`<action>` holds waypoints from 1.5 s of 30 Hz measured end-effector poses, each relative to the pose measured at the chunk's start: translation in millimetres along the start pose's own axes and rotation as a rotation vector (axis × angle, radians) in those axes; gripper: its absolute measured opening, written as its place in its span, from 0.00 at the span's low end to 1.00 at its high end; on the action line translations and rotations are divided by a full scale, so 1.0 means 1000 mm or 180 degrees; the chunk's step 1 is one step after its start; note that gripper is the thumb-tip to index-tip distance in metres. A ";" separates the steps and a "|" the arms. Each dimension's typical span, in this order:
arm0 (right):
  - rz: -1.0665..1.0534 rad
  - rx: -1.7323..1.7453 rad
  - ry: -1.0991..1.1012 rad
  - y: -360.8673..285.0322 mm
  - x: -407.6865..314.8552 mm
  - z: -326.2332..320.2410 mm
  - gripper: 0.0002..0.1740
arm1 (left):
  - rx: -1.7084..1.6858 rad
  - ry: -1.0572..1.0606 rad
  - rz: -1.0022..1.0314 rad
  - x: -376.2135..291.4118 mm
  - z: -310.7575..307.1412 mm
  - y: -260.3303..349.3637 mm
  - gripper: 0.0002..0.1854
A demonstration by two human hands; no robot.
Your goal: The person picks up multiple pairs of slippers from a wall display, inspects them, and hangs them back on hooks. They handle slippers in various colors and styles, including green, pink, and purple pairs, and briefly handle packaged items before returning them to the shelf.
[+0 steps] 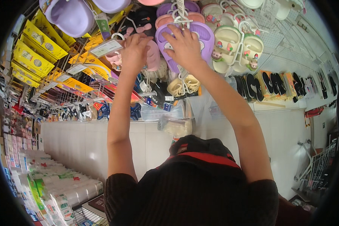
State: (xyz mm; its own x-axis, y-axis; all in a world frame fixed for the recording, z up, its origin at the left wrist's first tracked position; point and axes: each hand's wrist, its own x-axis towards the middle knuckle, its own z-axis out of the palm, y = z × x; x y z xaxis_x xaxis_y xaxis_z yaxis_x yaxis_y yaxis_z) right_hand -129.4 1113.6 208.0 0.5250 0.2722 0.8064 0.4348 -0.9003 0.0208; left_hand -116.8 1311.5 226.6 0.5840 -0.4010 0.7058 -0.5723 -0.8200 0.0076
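Note:
Purple slippers (206, 36) with white cartoon decorations hang from a white hanger before me. My right hand (185, 48) lies across their front, fingers spread. To the left, my left hand (135, 52) touches a pink slipper (153, 56) with its fingers bent; whether it grips the slipper is unclear. A price tag holder (106, 48) is beside that wrist. Cream slippers with green trim (227, 38) and small figures hang right of the purple pair. Yellowish slippers (176, 89) hang below.
Yellow packets (41, 35) hang on hooks at left. Black shoes (251, 86) stand on boxes along the lower shelf at right. A clear plastic bag (176, 125) sits by the shelf's base. Wrapped paper packs (70, 192) are stacked behind at left, a shopping cart (319, 163) at right.

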 end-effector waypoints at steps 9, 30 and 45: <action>-0.0065 0.0476 -0.0094 0.003 -0.017 -0.016 0.25 | 0.0687 0.0247 0.0052 -0.014 0.008 0.021 0.21; 0.2815 0.2190 -0.1957 -0.067 -0.382 -0.111 0.08 | -0.2292 -0.2728 -0.1979 -0.387 0.018 0.176 0.10; 0.2988 0.2975 -0.2870 -0.180 -0.496 -0.169 0.08 | -0.2386 -0.2786 -0.2752 -0.519 -0.140 0.242 0.09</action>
State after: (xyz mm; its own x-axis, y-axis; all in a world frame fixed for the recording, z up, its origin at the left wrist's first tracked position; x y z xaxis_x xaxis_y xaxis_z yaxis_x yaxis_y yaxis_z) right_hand -591.7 1083.5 -96.4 0.9445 0.1753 -0.2779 -0.1790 -0.4347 -0.8826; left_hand -638.5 1378.3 -39.0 0.8998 -0.2412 -0.3636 0.1355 -0.6375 0.7584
